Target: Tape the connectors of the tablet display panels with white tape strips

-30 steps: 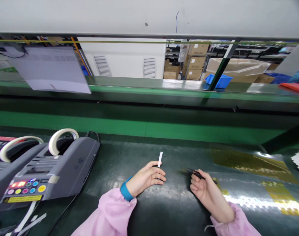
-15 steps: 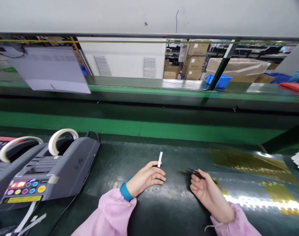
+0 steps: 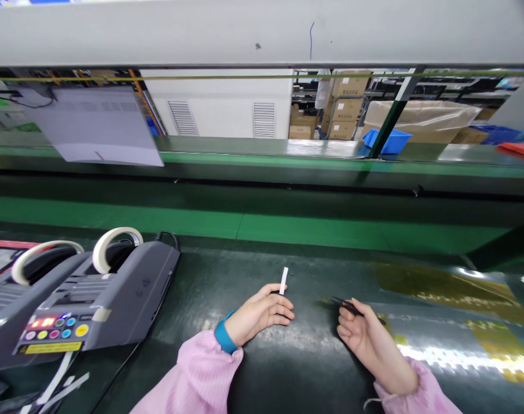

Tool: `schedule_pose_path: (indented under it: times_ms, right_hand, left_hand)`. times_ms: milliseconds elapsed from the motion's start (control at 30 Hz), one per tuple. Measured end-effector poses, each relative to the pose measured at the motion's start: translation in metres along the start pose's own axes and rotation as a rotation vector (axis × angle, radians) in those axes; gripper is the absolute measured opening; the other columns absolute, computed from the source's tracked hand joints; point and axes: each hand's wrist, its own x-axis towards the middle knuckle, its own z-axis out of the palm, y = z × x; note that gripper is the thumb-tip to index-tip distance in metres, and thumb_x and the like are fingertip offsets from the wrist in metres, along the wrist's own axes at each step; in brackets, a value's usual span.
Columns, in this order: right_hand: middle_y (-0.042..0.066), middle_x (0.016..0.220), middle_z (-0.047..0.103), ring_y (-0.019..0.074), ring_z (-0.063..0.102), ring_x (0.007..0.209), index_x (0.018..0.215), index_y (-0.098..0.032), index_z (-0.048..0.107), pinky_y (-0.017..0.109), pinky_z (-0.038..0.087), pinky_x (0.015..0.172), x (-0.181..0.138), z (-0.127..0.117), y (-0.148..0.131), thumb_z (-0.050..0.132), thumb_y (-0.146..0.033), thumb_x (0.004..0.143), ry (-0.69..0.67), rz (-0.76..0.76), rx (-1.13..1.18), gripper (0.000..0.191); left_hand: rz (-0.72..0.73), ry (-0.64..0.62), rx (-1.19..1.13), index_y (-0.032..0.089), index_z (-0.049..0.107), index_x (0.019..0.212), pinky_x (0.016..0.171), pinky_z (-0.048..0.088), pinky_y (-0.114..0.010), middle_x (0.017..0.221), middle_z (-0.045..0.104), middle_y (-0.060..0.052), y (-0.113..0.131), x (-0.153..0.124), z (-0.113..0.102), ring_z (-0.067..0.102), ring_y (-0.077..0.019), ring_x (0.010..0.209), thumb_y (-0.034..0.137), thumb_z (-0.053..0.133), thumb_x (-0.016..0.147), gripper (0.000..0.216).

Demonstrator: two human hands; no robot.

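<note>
My left hand (image 3: 262,310), with a blue band at its wrist, hovers over or rests on the dark worktop left of centre. A short white strip of tape (image 3: 284,280) stands up from between its thumb and index finger. The other fingers are loosely curled. My right hand (image 3: 363,333) grips black tweezers (image 3: 347,305), their tips pointing left toward the strip but apart from it. A small yellowish film piece (image 3: 325,301) seems to be at the tweezer tips, though it is blurred.
Two grey tape dispensers (image 3: 128,293) with cream tape rolls stand at left, loose strips (image 3: 68,391) below them. Amber film sheets (image 3: 447,287) lie on the worktop at right. A raised shelf (image 3: 245,146) with a blue bin (image 3: 389,141) runs along the back.
The view has turned slightly left, so everything sits a little farther right. Both hands keep the same pose, with the strip and the tweezers still held.
</note>
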Motion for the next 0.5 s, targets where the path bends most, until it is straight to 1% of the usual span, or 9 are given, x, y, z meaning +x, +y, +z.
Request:
schedule_pose_path:
  times_ms: [200, 400, 500]
  right_hand:
    - [-0.007, 0.056, 0.049, 0.0050, 0.036, 0.044, 0.071, -0.020, 0.052, 0.019, 0.034, 0.042, 0.0002, -0.0012, 0.0011, 0.091, -0.029, 0.057, 0.011, 0.003, 0.023, 0.043]
    - [-0.008, 0.054, 0.047, 0.0051, 0.037, 0.044, 0.069, -0.020, 0.051, 0.019, 0.034, 0.042, -0.0018, 0.0017, 0.0002, 0.093, -0.029, 0.052, 0.029, 0.012, 0.018, 0.046]
    - [-0.008, 0.055, 0.048, 0.0049, 0.036, 0.044, 0.069, -0.020, 0.051, 0.019, 0.034, 0.042, -0.0020, 0.0013, 0.0004, 0.092, -0.029, 0.054, 0.025, 0.006, 0.015, 0.045]
  left_hand:
    - [-0.001, -0.014, -0.003, 0.016, 0.054, 0.118, 0.083, 0.051, -0.037, 0.096, 0.070, -0.010, -0.0008, 0.0000, -0.0009, 0.071, -0.0215, 0.086, 0.037, 0.079, 0.082, 0.048]
    - [0.005, -0.017, -0.008, 0.016, 0.054, 0.118, 0.084, 0.050, -0.038, 0.097, 0.070, -0.010, -0.0021, -0.0003, -0.0019, 0.070, -0.0218, 0.087, 0.035, 0.078, 0.084, 0.046]
    - [0.003, -0.015, -0.010, 0.015, 0.054, 0.118, 0.084, 0.050, -0.038, 0.097, 0.070, -0.010, -0.0020, -0.0004, -0.0018, 0.070, -0.0219, 0.086, 0.035, 0.079, 0.083, 0.047]
